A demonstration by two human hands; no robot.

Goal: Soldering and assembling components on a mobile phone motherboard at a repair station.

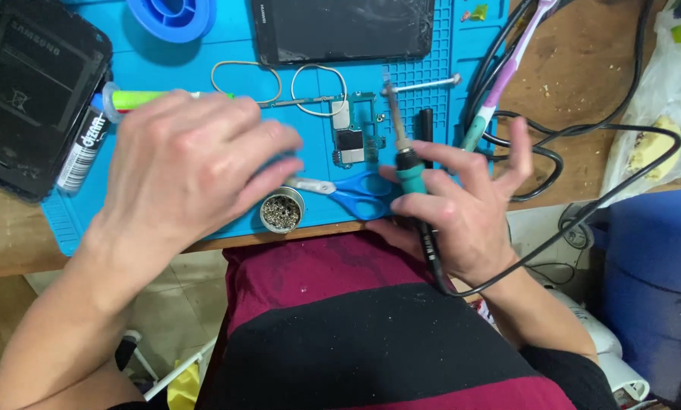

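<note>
Bare forearms; maroon-and-black striped shirt (371,326), speckled with pale flecks.

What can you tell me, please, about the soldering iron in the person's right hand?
The soldering iron has a slim metal shaft, a teal grip collar and a black handle from which a black cord runs off under the wrist. The right hand holds it around the grip like a pen. It points away from the person, with the tip over the blue work mat, just right of the small circuit board. Whether the tip touches the mat cannot be told.
</note>
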